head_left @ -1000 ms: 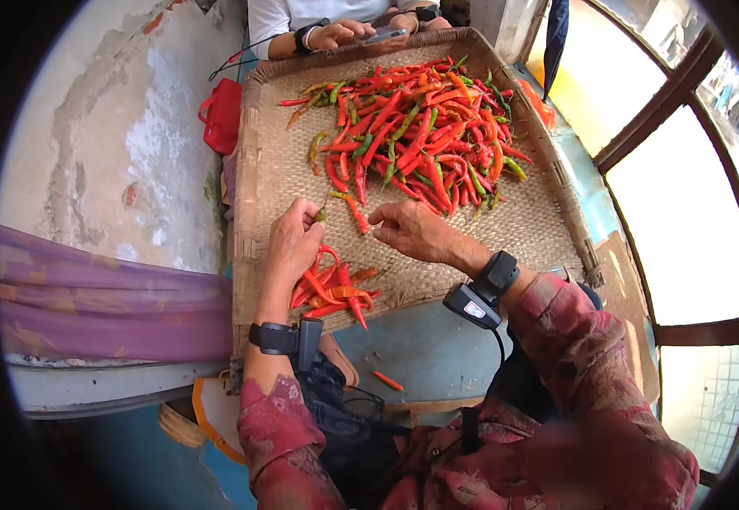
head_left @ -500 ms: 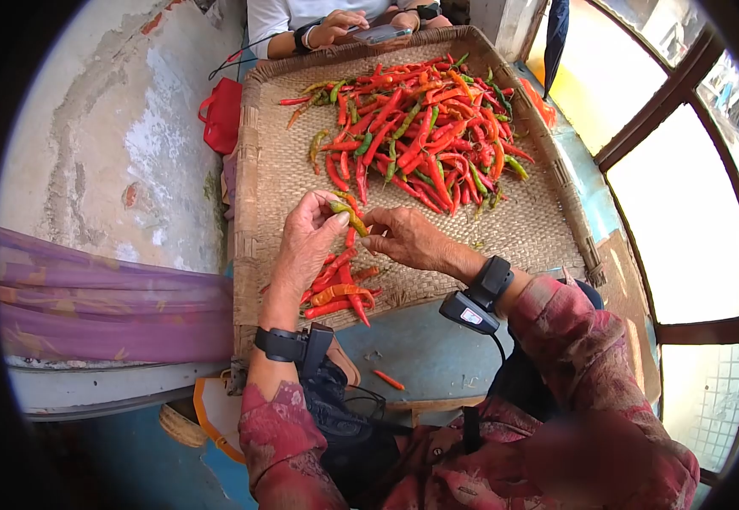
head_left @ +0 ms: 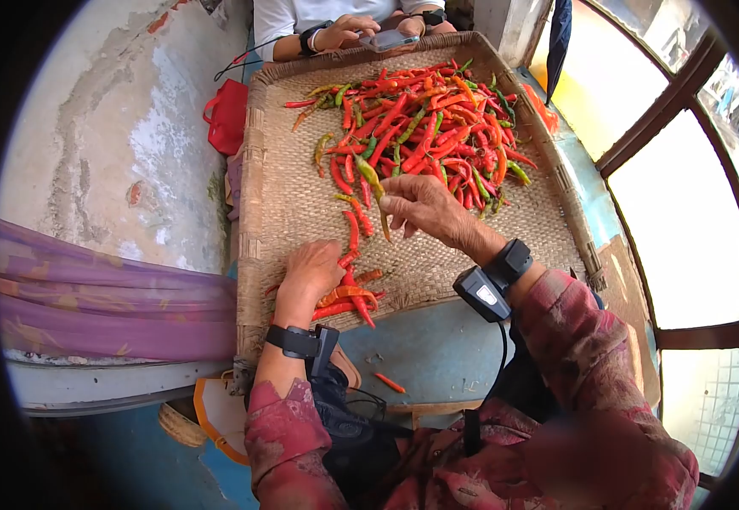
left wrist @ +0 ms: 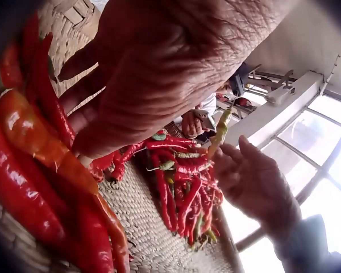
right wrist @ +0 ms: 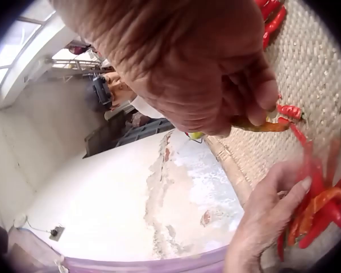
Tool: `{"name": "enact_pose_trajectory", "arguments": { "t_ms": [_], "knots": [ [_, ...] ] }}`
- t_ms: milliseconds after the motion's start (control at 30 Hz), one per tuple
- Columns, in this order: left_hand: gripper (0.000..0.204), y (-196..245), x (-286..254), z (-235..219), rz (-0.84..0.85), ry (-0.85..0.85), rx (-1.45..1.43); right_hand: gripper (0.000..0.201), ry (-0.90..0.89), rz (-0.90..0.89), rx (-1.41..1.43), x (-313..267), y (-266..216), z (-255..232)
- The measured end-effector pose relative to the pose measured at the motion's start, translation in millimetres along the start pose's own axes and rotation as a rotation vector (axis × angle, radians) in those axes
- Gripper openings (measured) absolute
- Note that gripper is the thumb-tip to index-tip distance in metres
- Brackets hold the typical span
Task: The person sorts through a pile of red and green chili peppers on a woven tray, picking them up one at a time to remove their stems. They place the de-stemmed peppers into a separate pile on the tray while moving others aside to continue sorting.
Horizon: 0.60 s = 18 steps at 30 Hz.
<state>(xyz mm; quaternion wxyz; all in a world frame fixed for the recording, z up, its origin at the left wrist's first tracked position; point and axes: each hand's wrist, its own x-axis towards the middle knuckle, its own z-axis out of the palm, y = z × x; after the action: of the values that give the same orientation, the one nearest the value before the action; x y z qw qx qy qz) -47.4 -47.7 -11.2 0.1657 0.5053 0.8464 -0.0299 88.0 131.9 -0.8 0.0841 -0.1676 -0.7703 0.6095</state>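
My right hand (head_left: 427, 208) pinches a yellow-green chili pepper (head_left: 369, 174) between thumb and fingers, holding it up in front of the large heap of chilies (head_left: 437, 119). Lower on the woven tray (head_left: 251, 204), my left hand (head_left: 311, 270) reaches over a small pile of red chilies (head_left: 359, 299). In the left wrist view its fingers stretch loosely down beside the red chilies, partly hidden behind them. An orange chili (left wrist: 31, 128) lies across the pile near that hand. Between the two hands, some loose red chilies (head_left: 352, 228) lie on the weave.
Another person (head_left: 344, 32) sits at the tray's far edge with a phone (head_left: 390, 40) in hand. A red bag (head_left: 226, 117) is by the wall at left. Windows (head_left: 684, 221) line the right side. One chili (head_left: 390, 383) lies on the blue surface below the tray.
Half a second ago both hands were at the yellow-green chili. The right hand now holds it alone, raised farther up the tray, while the left hand has moved down to the small pile.
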Motion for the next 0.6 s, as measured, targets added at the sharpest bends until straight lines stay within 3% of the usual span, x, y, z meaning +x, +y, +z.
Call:
{"name": "enact_pose_trajectory", "arguments": {
  "t_ms": [33, 67, 100, 233, 300, 333, 367, 600],
  "knots": [
    [0.026, -2, 3, 4, 0.005, 0.004, 0.007, 0.046, 0.172, -0.081, 0.234, 3, -6, -3],
    [0.025, -4, 6, 8, 0.01, 0.008, 0.015, 0.062, 0.199, -0.096, 0.239, 4, -11, -12],
    [0.025, -4, 6, 10, 0.011, 0.01, 0.017, 0.055, 0.227, -0.1, 0.237, 4, -10, -15],
    [0.022, -5, 11, 14, 0.012, -0.028, 0.088, 0.033, -0.032, -0.01, -0.018, -4, 4, -4],
    [0.023, -7, 13, 17, 0.001, -0.045, 0.084, 0.026, -0.076, -0.255, -0.281, -6, 10, 10],
    [0.023, -10, 13, 17, -0.016, 0.027, 0.028, 0.023, -0.051, -0.305, -0.354, -7, 10, 14],
    [0.022, -11, 13, 18, -0.033, 0.098, -0.028, 0.023, -0.051, -0.304, -0.353, -8, 10, 15],
    [0.023, -8, 3, -13, -0.031, 0.07, -0.238, 0.022, -0.024, -0.199, -0.32, -4, 17, 18]
  ]
}}
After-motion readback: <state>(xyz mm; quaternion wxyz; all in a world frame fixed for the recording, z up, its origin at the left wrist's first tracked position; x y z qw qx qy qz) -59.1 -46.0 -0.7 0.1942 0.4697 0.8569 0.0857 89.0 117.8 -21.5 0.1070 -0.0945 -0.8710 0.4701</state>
